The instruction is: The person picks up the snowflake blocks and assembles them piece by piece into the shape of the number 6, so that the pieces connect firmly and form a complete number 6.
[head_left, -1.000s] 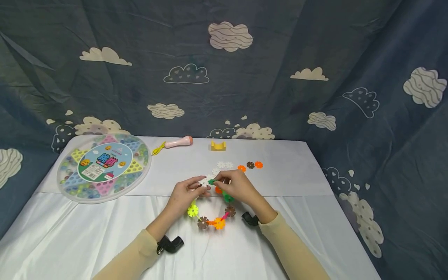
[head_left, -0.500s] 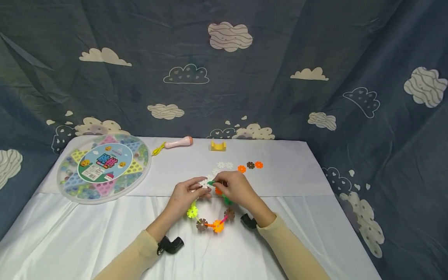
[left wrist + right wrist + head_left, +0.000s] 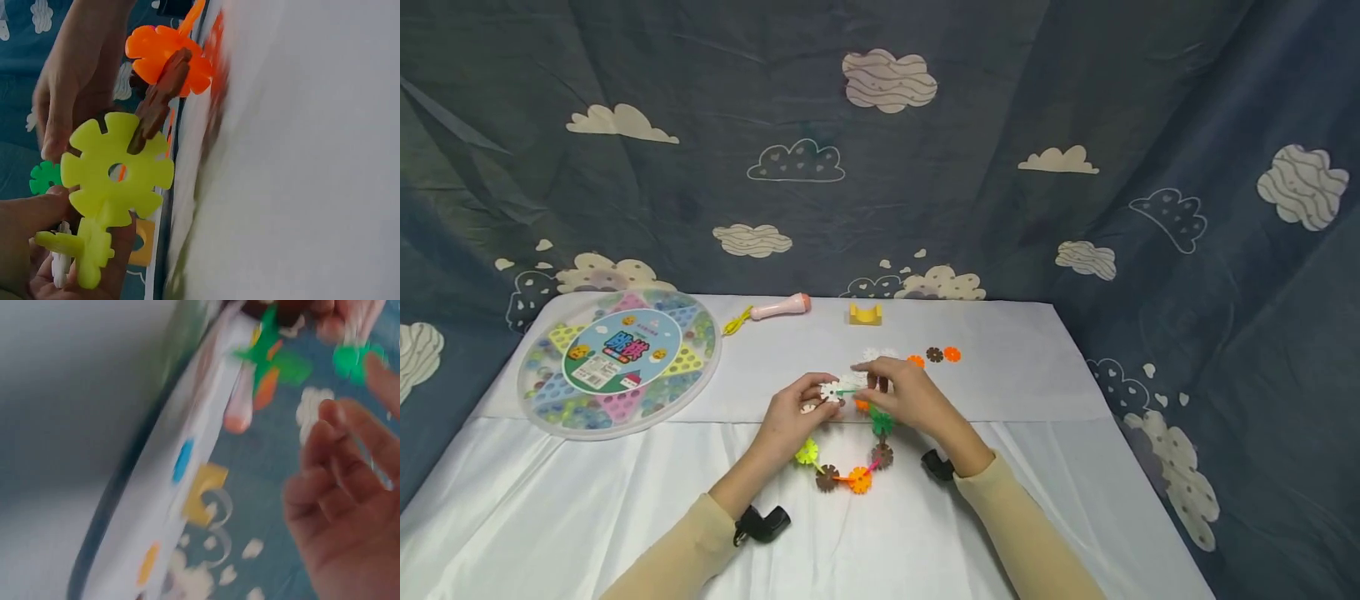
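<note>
My left hand (image 3: 793,417) pinches a white snowflake disc (image 3: 830,392), part of a hanging chain of interlocked plastic discs. A green disc (image 3: 350,361) slots into the white one, seen edge-on in the head view. Just right of it is my right hand (image 3: 913,400), fingers spread apart and thumb tip close to the green disc. Below the hands the chain curves through a yellow disc (image 3: 90,172), a brown disc (image 3: 827,477), an orange disc (image 3: 860,480), another brown disc (image 3: 882,455) and a second green disc (image 3: 882,422). Part of the chain is hidden behind the right fingers.
Loose discs lie beyond the hands: white discs (image 3: 880,354), a brown disc (image 3: 934,355) and an orange disc (image 3: 952,354). A round Chinese checkers set (image 3: 700,375) is at the left. At the back are a pink toy microphone (image 3: 778,307) and a yellow block (image 3: 865,315).
My right fingers have let go of the green disc and spread, drawing slightly right. The left hand and the chain have shifted a little to the left.
</note>
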